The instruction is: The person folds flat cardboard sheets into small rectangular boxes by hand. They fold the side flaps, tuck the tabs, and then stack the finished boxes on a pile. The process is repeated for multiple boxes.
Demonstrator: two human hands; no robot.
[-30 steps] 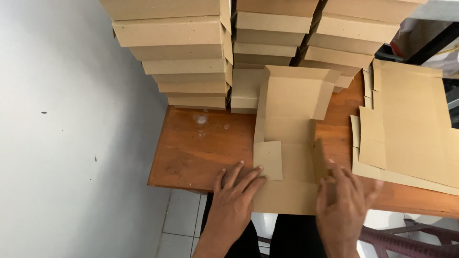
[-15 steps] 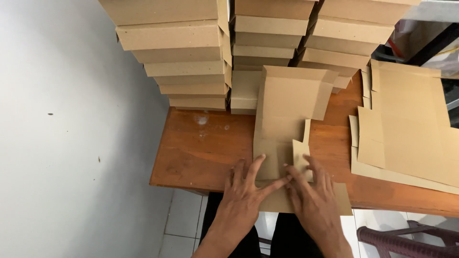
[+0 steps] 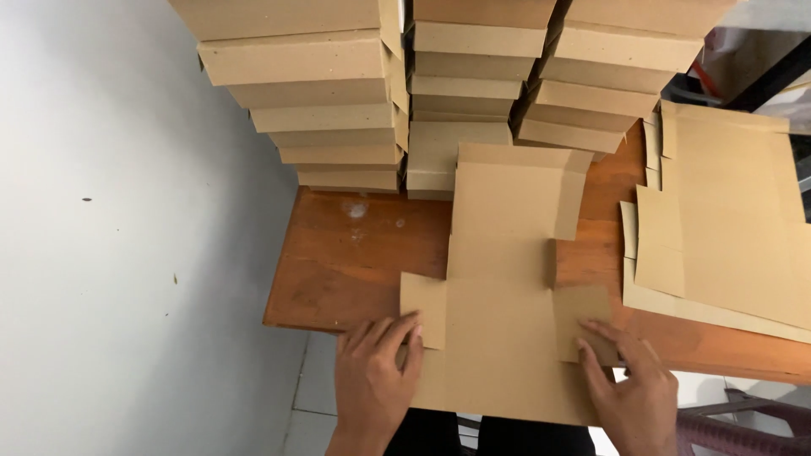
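A flat brown cardboard box blank (image 3: 505,279) lies on the wooden table (image 3: 355,253), its near end hanging over the front edge. My left hand (image 3: 376,376) presses flat on the blank's near left flap, fingers spread. On the near right flap rests my right hand (image 3: 629,384), fingertips on the cardboard. Both side flaps lie spread outward, flat on the table. The blank's far end has its side flaps partly raised.
Three tall stacks of folded brown boxes (image 3: 473,84) fill the back of the table. A pile of flat cardboard blanks (image 3: 726,228) lies at the right. A white wall (image 3: 127,228) stands close on the left. A dark red stool (image 3: 743,422) shows at the bottom right.
Half a second ago my hands were together at the blank's middle with a flap standing up. Now they have moved apart and the two side flaps lie flat.
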